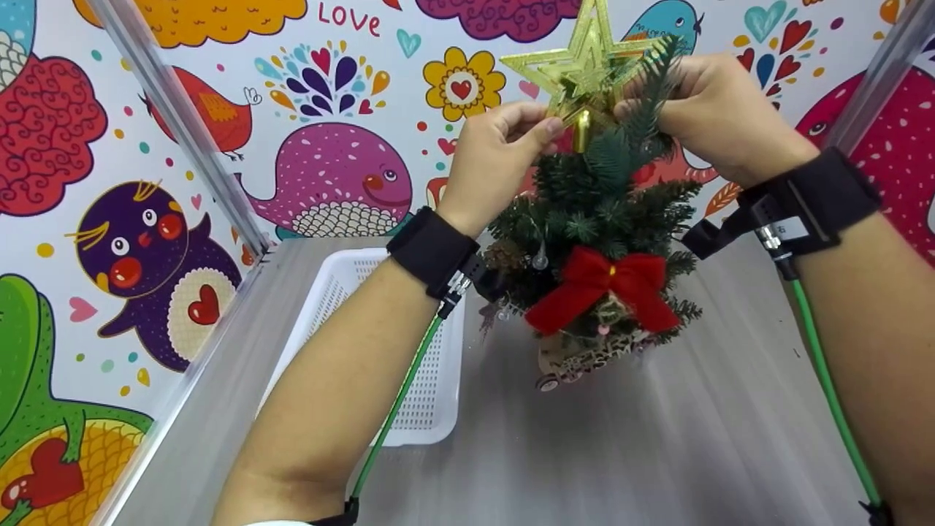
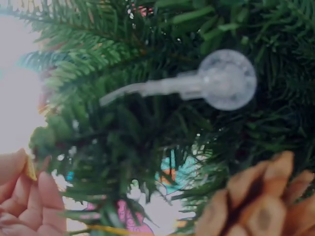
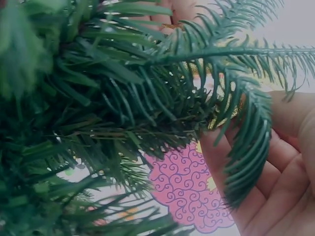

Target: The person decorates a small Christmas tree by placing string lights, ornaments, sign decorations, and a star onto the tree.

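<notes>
A gold glittery star (image 1: 589, 62) tops a small Christmas tree (image 1: 584, 193), above a gold tube (image 1: 581, 131). My left hand (image 1: 491, 162) pinches the star's lower left point between thumb and fingers; a sliver of gold shows there in the left wrist view. On the other side, my right hand (image 1: 719, 120) grips the star's right part, with fingertips partly hidden behind an upright green sprig (image 1: 646, 102). Gold glitter shows by the right thumb in the right wrist view. A red bow (image 1: 610, 288) hangs on the tree's front.
A white perforated basket (image 1: 431, 437) lies left of the tree, partly under my left forearm. A pine cone (image 2: 261, 201) and a clear bulb (image 2: 228, 79) sit among the branches. Wooden trim (image 1: 584, 358) surrounds the tree's base. Cartoon-printed walls (image 1: 329, 168) stand behind and left.
</notes>
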`<state>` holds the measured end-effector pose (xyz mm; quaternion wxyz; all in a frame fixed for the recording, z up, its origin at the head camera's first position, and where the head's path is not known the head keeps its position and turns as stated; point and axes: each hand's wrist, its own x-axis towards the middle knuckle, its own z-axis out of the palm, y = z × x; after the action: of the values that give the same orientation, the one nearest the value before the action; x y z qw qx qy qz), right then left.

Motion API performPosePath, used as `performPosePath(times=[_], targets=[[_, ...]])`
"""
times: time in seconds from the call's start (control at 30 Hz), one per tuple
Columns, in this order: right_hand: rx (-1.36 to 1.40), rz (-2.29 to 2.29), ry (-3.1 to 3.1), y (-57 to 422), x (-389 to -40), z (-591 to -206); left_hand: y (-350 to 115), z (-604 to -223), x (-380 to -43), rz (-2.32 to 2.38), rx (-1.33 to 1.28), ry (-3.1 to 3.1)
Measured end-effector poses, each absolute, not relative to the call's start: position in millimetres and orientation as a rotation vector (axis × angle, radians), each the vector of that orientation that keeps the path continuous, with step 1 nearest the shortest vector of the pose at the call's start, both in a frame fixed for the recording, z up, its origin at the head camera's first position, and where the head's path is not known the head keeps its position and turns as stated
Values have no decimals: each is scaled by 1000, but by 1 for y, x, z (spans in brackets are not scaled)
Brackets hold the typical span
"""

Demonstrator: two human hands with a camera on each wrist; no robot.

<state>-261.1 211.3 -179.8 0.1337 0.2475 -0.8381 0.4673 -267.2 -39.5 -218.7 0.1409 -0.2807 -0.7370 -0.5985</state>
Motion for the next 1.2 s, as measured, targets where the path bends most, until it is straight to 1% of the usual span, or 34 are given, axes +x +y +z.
performPosePath(times=[0.47,1.2], targets=[[700,1386,-2412,214,-259,-194,-38,-226,-267,-1637,-800,-2166],[644,1427,-2308,213,-260,-203,-37,-230,-270,-1628,-739,-2174]])
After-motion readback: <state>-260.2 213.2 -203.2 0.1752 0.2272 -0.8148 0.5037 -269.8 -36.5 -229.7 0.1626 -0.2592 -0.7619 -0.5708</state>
